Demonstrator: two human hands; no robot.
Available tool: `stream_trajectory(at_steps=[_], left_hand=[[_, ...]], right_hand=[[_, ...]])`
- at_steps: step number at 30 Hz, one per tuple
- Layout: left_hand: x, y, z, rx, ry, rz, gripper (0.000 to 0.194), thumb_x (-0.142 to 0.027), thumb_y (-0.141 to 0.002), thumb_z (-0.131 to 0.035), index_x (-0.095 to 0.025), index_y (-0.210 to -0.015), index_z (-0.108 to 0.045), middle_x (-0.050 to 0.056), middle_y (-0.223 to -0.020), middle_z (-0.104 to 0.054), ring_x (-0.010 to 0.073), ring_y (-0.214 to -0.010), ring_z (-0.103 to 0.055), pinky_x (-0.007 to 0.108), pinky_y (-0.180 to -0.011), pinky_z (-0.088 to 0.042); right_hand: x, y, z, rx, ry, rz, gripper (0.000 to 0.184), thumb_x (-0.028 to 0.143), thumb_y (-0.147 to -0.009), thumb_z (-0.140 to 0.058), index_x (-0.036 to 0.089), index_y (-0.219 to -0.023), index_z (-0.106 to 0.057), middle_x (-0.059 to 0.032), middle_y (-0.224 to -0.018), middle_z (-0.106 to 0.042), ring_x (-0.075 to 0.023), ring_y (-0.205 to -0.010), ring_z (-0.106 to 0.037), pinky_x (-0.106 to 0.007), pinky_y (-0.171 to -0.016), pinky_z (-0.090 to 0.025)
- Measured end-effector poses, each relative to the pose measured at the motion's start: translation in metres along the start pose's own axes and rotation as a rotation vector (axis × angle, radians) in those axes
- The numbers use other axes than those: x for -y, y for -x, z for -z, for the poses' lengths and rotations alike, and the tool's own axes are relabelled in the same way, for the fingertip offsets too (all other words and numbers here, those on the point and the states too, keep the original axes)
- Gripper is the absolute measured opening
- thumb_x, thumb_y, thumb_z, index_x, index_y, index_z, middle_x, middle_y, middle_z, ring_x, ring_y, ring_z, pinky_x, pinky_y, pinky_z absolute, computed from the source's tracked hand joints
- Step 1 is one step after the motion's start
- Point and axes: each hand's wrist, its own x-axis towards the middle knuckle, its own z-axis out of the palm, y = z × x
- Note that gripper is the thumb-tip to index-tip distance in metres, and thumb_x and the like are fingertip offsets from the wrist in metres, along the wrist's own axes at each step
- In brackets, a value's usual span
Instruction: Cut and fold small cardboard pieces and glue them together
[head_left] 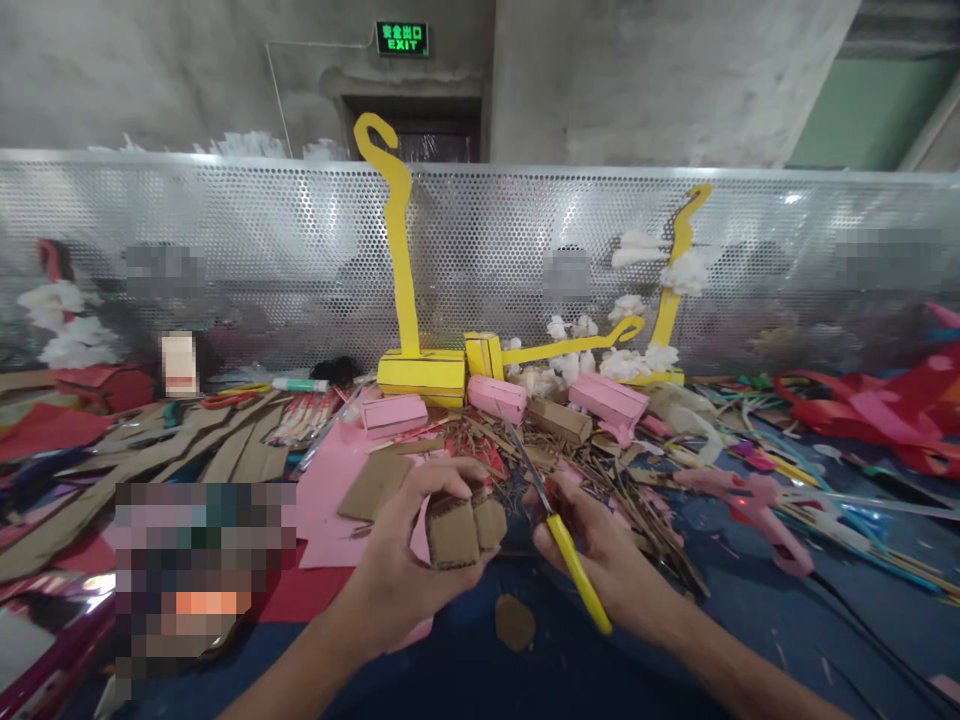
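Small brown cardboard pieces (pixel 454 530), set side by side with cut edges, sit in the grip of my left hand (pixel 409 545); whether they are joined I cannot tell. My right hand (pixel 589 540) is closed round a yellow-handled knife (pixel 574 570), its long silver blade pointing up and left, away from the cardboard pieces. Below, between my hands, a small rounded cardboard piece (pixel 515 622) lies on the dark blue table (pixel 480 685). A flat cardboard piece (pixel 375 485) rests on pink sheet (pixel 322 500) left of my left hand.
Pink blocks (pixel 394 415) and cardboard scraps (pixel 637 510) lie ahead. Behind them stands a yellow hooked-neck figure (pixel 405 280) before a perforated metal panel (pixel 300 260). A pink glue gun (pixel 757 510) with a cord lies right. Cardboard strips (pixel 150 460) and a blurred-out area occupy the left.
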Motion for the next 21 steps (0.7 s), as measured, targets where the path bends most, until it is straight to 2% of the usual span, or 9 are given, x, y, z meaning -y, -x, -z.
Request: stream_trajectory(at_steps=[5,9,14,17,21], left_hand=[[0.006,0.001,0.001,-0.031,-0.026,-0.030,0.050,-0.004,-0.070,-0.077,-0.026,-0.107,-0.051,0.005,-0.111,-0.061,0.0239,-0.112,-0.061,0.040,-0.098,-0.050],[0.011,0.004,0.001,-0.078,-0.008,0.030,0.048,-0.006,-0.074,-0.076,-0.027,-0.108,-0.051,0.006,-0.115,-0.061,0.0248,-0.118,-0.059,0.041,-0.101,-0.049],[0.014,0.006,0.003,-0.230,-0.083,0.092,0.045,-0.013,-0.077,-0.078,-0.026,-0.112,-0.054,0.006,-0.117,-0.060,0.0232,-0.114,-0.061,0.039,-0.100,-0.051],[0.018,0.007,0.003,-0.316,-0.136,0.088,0.045,-0.016,-0.077,-0.080,-0.025,-0.114,-0.057,0.005,-0.113,-0.062,0.0211,-0.108,-0.064,0.035,-0.095,-0.054],[0.023,0.008,0.004,-0.340,-0.190,0.078,0.047,-0.021,-0.075,-0.083,-0.024,-0.115,-0.059,0.005,-0.112,-0.065,0.0225,-0.106,-0.066,0.038,-0.094,-0.056]], right_hand=[[0.001,0.001,-0.002,0.049,-0.084,-0.048,0.044,0.059,-0.085,-0.066,0.022,-0.107,-0.059,-0.0028,-0.086,-0.056,-0.0201,-0.082,-0.053,-0.031,-0.080,-0.052],[0.008,0.005,-0.006,0.144,-0.256,-0.109,0.048,0.065,-0.084,-0.066,0.022,-0.103,-0.058,-0.0042,-0.091,-0.055,-0.0191,-0.083,-0.054,-0.028,-0.076,-0.051],[0.024,0.017,-0.012,0.286,-0.380,-0.168,0.062,0.078,-0.082,-0.056,0.022,-0.108,-0.056,-0.0068,-0.100,-0.053,-0.0173,-0.082,-0.052,-0.027,-0.070,-0.047],[0.031,0.021,-0.013,0.389,-0.390,-0.152,0.069,0.084,-0.077,-0.054,0.022,-0.110,-0.053,-0.0047,-0.095,-0.050,-0.0162,-0.079,-0.047,-0.027,-0.068,-0.045],[0.039,0.020,-0.014,0.487,-0.424,-0.126,0.071,0.084,-0.078,-0.052,0.023,-0.113,-0.049,0.0010,-0.083,-0.040,-0.0135,-0.068,-0.037,-0.026,-0.063,-0.039]])
